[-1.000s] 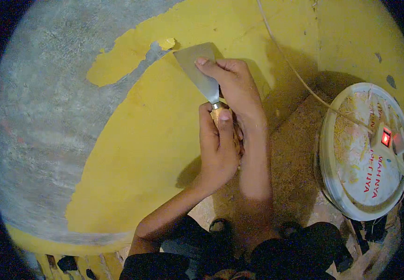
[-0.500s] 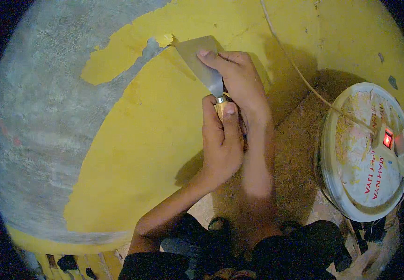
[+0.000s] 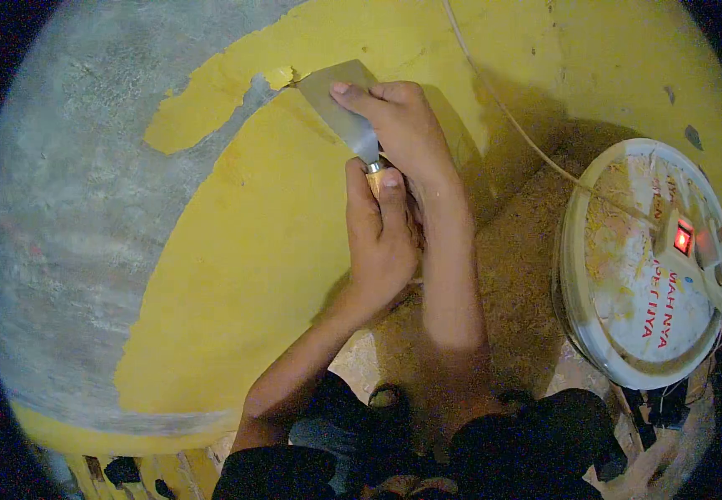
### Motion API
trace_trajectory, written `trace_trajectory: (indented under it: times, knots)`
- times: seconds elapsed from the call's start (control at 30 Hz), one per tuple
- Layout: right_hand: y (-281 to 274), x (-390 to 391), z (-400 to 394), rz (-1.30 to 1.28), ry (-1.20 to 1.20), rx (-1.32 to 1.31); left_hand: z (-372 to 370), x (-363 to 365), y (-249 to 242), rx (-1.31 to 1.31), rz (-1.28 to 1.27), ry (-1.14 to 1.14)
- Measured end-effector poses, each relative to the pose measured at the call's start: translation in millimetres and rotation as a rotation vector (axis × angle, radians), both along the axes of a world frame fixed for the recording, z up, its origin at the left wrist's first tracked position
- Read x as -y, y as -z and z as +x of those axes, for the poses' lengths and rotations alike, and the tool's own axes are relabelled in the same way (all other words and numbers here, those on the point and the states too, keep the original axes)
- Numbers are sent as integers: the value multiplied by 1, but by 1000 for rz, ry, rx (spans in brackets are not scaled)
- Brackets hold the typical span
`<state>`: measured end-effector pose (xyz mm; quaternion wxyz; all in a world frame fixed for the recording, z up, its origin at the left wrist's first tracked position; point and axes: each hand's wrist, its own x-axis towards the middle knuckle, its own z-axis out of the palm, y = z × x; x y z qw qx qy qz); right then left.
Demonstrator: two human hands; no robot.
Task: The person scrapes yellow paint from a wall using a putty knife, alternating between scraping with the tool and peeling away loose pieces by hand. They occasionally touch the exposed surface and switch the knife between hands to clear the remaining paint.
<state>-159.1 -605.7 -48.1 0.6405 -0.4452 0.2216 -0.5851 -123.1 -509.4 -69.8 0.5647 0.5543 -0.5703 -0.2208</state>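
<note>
My left hand [image 3: 382,242] is wrapped round the wooden handle of a scraper [image 3: 336,96], its thumb lying along the handle. My right hand [image 3: 415,137] grips the scraper from the right side, with its thumb on the flat metal blade. The blade points up and left, its edge at the yellow paint [image 3: 236,225] beside a small curled, lifted flake [image 3: 279,77]. Left of the yellow layer, bare grey surface [image 3: 77,208] shows. The fingers behind the handle and blade are partly hidden.
A round white lid or bucket [image 3: 644,325] with red lettering stands at the right. On it lies a power strip [image 3: 688,242] with a lit red switch. A cable [image 3: 511,121] runs from the strip up to the top edge. Dark clothing shows at the bottom.
Both hands and the scraper appear slightly further left and up. The surroundings have also shifted a little left in view. Both hands keep their hold.
</note>
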Motion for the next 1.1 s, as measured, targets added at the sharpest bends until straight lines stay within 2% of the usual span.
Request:
trace_trajectory:
  times: [0.07,0.13,0.2,0.27,0.4,0.47,0.57,0.8,0.87,0.93,1.0,1.1]
  knots:
    - [1,10,10,-149,170,42,10,8,-2,-51,14,-3]
    - [-12,18,8,-157,125,7,26,18,-15,131,-66,67]
    - [-24,14,-3,-162,95,-27,15,18,-22,132,-69,57]
    - [-30,1,-13,-57,81,-84,8,15,-15,-36,-24,84]
    - [-11,-10,-12,-78,69,76,2,9,11,25,-76,13]
    - [-3,-7,-11,-111,62,-100,-3,2,18,-114,-105,74]
    - [1,-4,-3,-107,45,-102,-3,-3,17,-153,-6,24]
    - [-2,-8,-1,-4,49,-81,0,-2,15,-83,15,-51]
    - [4,0,4,-66,48,-55,2,-1,15,-19,-9,-19]
    - [6,1,6,-22,23,-30,6,5,18,13,-35,13]
    - [4,-2,8,37,-3,8,8,6,23,-75,-94,3]
    - [0,-6,2,61,-28,-47,12,2,20,-121,-8,20]
